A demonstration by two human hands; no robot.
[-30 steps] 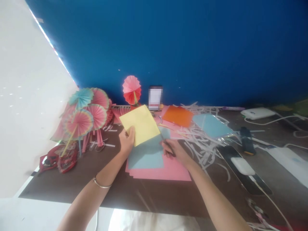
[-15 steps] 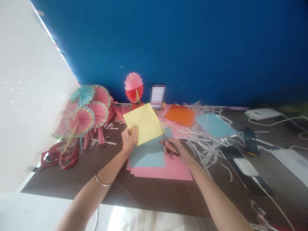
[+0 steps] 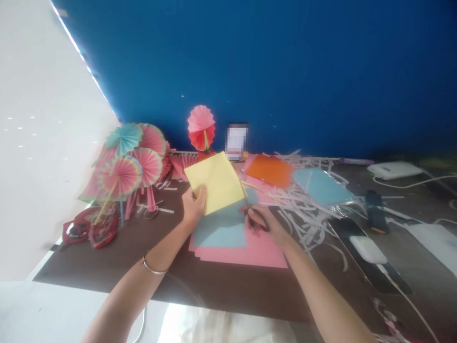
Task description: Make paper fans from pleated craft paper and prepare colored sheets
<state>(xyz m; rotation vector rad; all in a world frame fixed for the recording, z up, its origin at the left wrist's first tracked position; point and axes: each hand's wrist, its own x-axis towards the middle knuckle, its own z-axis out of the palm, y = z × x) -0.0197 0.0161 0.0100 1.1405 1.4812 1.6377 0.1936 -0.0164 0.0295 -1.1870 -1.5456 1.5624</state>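
Scanning from the left edge of the brown table [image 3: 107, 267], I see red scissors-like tools [image 3: 91, 228] lying flat, and just behind them a cluster of pleated paper fans [image 3: 132, 162] in pink, teal and rainbow colours standing on sticks against the blue wall [image 3: 285, 71]. Next comes my left hand [image 3: 194, 207], closed with the thumb on top of a yellow paper sheet [image 3: 216, 181], pinching its lower left edge so the sheet tilts up off the table. Under it lies a light blue sheet [image 3: 221, 228] resting on a stack of pink sheets [image 3: 257, 247]. A single pink fan [image 3: 202, 127] stands at the wall behind. My right hand [image 3: 264, 224] sits just beside the yellow sheet's lower right corner, curled around a dark slim tool [image 3: 255, 216]; it is too blurred to name. Farther right are an orange sheet [image 3: 269, 170], a blue sheet in clear wrap [image 3: 321, 186], white paper strips [image 3: 303, 209], then a phone [image 3: 371, 255] and white cables [image 3: 410, 180].
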